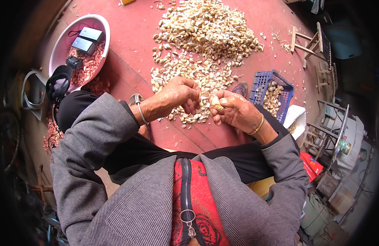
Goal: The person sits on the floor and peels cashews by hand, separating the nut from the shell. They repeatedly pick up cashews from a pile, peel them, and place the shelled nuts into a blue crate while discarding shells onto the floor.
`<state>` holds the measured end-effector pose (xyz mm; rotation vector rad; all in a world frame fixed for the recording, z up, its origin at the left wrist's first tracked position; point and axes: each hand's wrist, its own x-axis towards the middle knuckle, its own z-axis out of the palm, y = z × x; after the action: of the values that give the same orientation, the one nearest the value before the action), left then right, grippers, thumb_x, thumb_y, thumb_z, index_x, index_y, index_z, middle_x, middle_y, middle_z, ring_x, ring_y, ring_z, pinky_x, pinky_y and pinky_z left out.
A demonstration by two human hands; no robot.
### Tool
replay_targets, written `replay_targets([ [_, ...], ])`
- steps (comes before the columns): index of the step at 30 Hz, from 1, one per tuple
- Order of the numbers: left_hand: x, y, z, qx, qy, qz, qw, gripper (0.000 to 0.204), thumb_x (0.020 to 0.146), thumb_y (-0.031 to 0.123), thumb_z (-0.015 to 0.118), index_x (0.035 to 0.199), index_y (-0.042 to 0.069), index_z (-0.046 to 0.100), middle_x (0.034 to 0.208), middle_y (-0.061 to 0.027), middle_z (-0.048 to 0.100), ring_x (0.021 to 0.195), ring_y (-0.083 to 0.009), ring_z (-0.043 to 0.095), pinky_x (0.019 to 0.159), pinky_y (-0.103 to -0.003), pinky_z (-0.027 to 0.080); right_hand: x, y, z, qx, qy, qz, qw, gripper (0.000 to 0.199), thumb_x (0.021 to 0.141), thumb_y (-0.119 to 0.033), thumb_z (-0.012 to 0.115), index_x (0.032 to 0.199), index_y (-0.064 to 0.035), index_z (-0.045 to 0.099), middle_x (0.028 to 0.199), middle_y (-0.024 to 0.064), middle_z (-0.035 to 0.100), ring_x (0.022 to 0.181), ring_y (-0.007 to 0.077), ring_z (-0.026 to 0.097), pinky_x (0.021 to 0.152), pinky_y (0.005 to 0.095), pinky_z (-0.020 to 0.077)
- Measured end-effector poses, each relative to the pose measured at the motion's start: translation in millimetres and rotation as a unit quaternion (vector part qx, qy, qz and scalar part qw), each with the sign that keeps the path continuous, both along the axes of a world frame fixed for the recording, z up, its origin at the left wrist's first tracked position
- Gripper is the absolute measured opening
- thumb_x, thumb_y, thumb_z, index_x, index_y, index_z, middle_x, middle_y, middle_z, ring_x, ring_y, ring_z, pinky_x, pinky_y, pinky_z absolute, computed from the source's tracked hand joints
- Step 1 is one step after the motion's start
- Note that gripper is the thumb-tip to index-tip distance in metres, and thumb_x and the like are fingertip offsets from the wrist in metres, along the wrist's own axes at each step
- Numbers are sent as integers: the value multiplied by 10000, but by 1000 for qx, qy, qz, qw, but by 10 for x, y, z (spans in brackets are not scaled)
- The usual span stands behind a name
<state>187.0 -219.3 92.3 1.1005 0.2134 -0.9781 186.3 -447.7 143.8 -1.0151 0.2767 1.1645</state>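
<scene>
Between my knees, my right hand (pixel 238 111) pinches a pale garlic piece (pixel 216 103) between thumb and fingers. My left hand (pixel 182 95) hovers just to the left of it, apart from the garlic. Its fingers curl downward and in, and whatever they may hold is hidden. Below both hands, loose garlic cloves (pixel 189 78) spread over the red floor (pixel 134 53) and join a taller heap of garlic (pixel 208 30) farther away.
A blue plastic basket (pixel 288 91) with garlic stands beyond my right knee, a white box (pixel 295 119) beside it. At the far left, a pink-white basin (pixel 107 39) holds reddish peanuts and boxed devices (pixel 88 41). Wooden stools (pixel 316 47) stand at right.
</scene>
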Motion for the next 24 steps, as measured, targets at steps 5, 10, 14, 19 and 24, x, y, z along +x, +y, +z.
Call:
replay_targets([
  [5,-44,5,-25,75,-56,-102,990,54,781,47,584,754,11,614,650,-76,643,552,-136,625,504,-261,495,-12,-7,-21,5,18,-15,1000,273,964,-207,470,1169,-28,487,931,85,589,792,175,608,715,302,506],
  [10,-76,12,-122,149,-197,-204,947,93,782,41,567,730,-5,630,648,-87,643,552,-121,614,500,-285,493,-3,-19,-17,11,17,-15,1000,242,974,-206,477,1156,-50,502,947,94,603,786,167,615,702,292,508],
  [14,-207,39,-161,182,-422,-350,816,166,752,60,587,856,59,716,783,-121,695,714,-264,679,660,-370,530,-7,7,-37,-41,-24,-5,999,213,967,-184,528,1137,-57,531,946,77,619,786,145,621,701,269,509],
  [19,-226,24,-151,275,-448,-347,777,115,765,152,652,804,65,716,750,-132,655,738,-342,653,679,-423,522,-46,13,-52,-126,-153,45,979,222,946,-170,599,1129,-47,573,944,28,615,792,102,599,694,244,499],
  [24,-158,43,-151,198,-356,-273,872,150,725,56,575,808,15,693,729,-144,669,696,-252,661,656,-377,518,-59,16,-41,-152,-219,36,963,259,925,-143,641,1146,-26,572,953,11,610,813,83,578,717,232,489],
])
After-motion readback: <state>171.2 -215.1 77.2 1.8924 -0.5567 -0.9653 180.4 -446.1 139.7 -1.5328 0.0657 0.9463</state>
